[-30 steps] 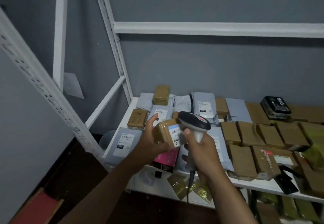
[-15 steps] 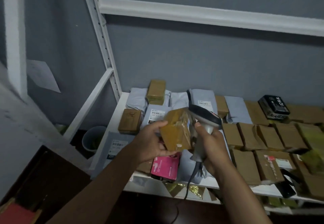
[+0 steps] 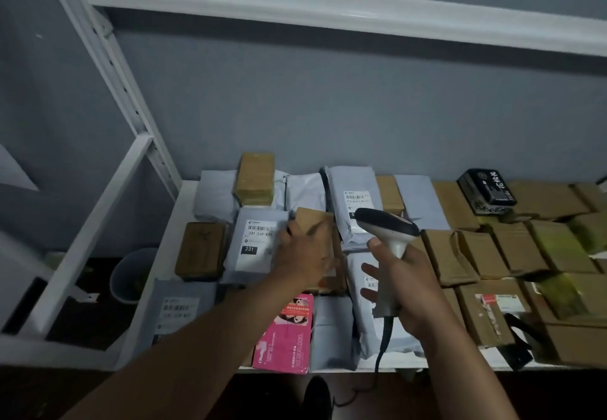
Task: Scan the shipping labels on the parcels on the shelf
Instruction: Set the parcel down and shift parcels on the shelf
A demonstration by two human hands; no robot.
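A left hand (image 3: 305,255) curls its fingers over a small brown box (image 3: 313,222) low among the parcels, while the right hand (image 3: 399,285) grips the corded scanner (image 3: 387,227) by its handle, head raised above the shelf (image 3: 179,219). Labels show on several grey mailers (image 3: 258,242); most brown boxes to the right show none face-up, so much scanning likely remains. Parcels crowd the board to its front edge, leaving free room only overhead, below the upper rail (image 3: 328,5).
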